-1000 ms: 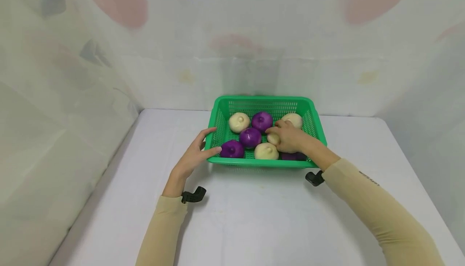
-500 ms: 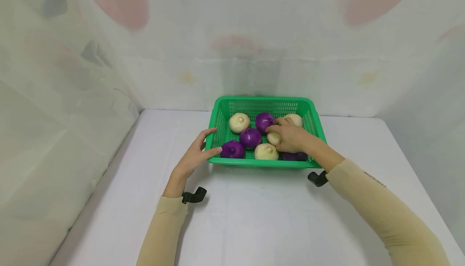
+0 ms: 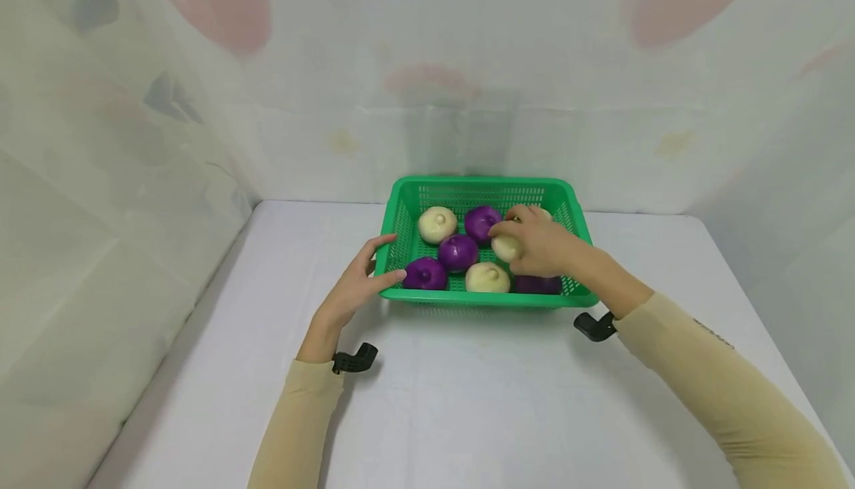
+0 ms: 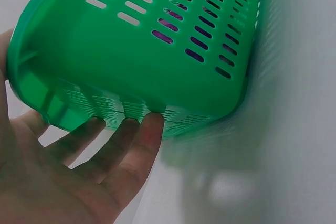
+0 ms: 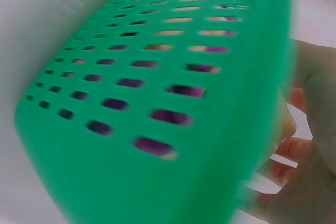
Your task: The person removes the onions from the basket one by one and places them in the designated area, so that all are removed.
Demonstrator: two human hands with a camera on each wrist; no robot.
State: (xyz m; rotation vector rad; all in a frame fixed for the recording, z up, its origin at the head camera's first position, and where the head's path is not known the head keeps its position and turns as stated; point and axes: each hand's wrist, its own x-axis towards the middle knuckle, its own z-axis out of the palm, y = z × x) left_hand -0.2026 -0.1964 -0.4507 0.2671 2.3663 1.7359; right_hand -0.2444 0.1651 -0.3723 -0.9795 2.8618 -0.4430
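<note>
Left hand: thumb and fingers grip left rim of green basket. Right hand: curled fingers pinch pale bulb. Handling seems under way; other bulbs lie in basket, near table's far edge.

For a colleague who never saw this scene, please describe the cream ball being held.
On the white table stands a green basket. Near its middle, the right hand holds the cream ball. Unlike its purple and cream neighbours, it is gripped.
</note>
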